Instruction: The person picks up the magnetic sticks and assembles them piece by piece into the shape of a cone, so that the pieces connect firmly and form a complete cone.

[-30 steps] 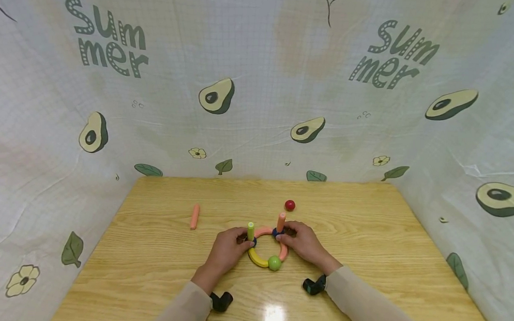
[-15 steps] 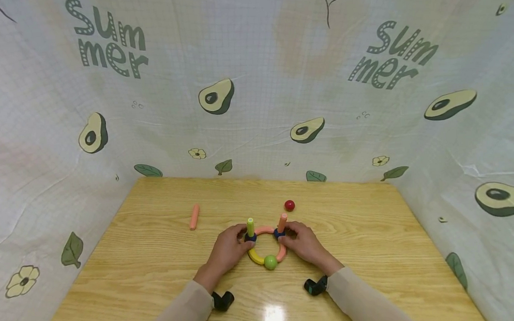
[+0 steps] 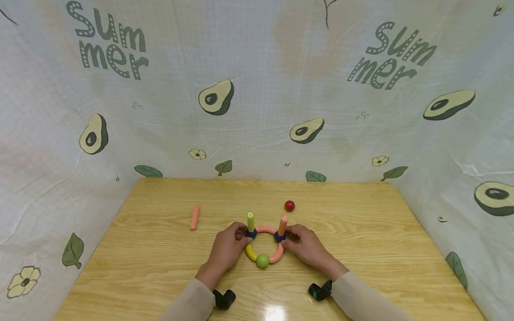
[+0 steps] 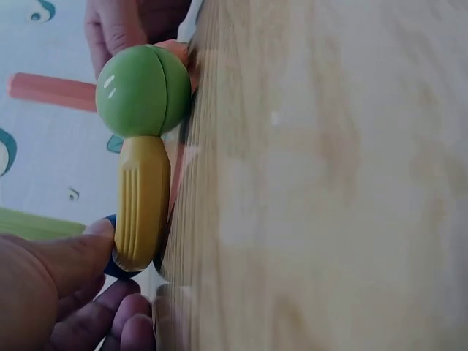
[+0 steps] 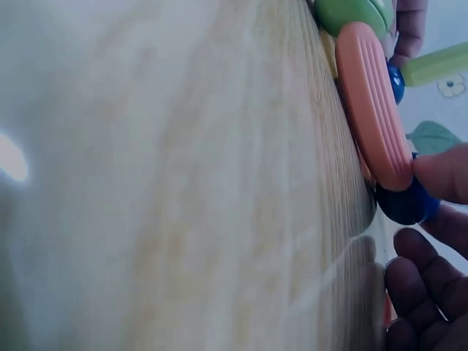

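A small ring of curved rods and balls lies on the wooden table in the head view. It has a yellow curved rod (image 3: 250,253), a salmon curved rod (image 5: 373,106) on the right, another salmon curved rod (image 3: 266,229) at the far side, and a green ball (image 3: 263,261) at the near side. My left hand (image 3: 226,247) pinches the left blue ball (image 3: 251,234), from which a lime green stick (image 3: 250,221) stands up. On the other side, my right hand (image 3: 307,247) pinches the right blue ball (image 5: 406,203), topped by a slightly tilted salmon stick (image 3: 283,224).
Beyond the ring, a red ball (image 3: 289,206) lies on the table (image 3: 356,223). A loose salmon stick (image 3: 194,217) rests to the far left. White cloth (image 3: 262,102) printed with avocados walls the table at the back and sides.
The ring has turned clockwise as seen from above: its green ball has shifted left, the left blue ball away from me, the right one slightly nearer. Both hands keep their grip.
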Tool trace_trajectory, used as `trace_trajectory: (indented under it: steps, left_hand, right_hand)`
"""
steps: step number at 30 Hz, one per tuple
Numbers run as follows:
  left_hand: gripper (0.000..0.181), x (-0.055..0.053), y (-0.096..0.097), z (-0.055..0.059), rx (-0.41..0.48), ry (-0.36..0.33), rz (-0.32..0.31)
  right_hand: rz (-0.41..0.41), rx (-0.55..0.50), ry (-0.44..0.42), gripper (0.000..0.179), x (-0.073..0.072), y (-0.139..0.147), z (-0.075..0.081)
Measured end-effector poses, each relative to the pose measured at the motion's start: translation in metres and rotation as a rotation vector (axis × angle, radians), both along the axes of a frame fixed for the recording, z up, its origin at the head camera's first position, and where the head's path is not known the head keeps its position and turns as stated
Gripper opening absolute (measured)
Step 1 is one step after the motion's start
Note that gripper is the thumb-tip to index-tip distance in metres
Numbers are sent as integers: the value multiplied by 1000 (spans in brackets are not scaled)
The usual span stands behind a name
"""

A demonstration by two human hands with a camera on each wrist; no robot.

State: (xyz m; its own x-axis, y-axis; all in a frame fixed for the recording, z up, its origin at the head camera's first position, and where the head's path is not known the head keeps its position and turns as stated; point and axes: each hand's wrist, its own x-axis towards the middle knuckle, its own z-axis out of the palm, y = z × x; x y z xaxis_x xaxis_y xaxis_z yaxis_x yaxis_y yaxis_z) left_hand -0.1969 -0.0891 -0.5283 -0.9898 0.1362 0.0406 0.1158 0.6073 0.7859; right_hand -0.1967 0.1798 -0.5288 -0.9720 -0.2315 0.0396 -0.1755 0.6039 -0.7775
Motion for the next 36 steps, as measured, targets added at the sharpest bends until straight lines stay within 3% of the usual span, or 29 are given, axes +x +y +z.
trace_trajectory:
  steps: [4,9,14,18,22,28,36]
  left_hand:
    - [34,2,-4,-1,36,1,6]
    - [42,15,-7,3,73,-28,-28]
    - [61,31,-1,6,38,-42,-126]
    - [67,37,4,10,-21,-27,-161]
    - [63,36,3,9,-49,-5,-181]
    - [49,31,-4,5,-10,9,-220]
    - [29,25,-14,0,8,51,-179]
  right_hand:
    - [15,-4,-15,29,2,1,-1]
    - [27,3,22,28,2,1,-1]
    - [18,6,41,28,3,2,0]
    - [24,-2,34,26,4,3,0]
    - [27,-2,27,25,6,3,0]
    - [49,27,17,27,12,6,2]
    - [91,-1,2,27,17,10,2]
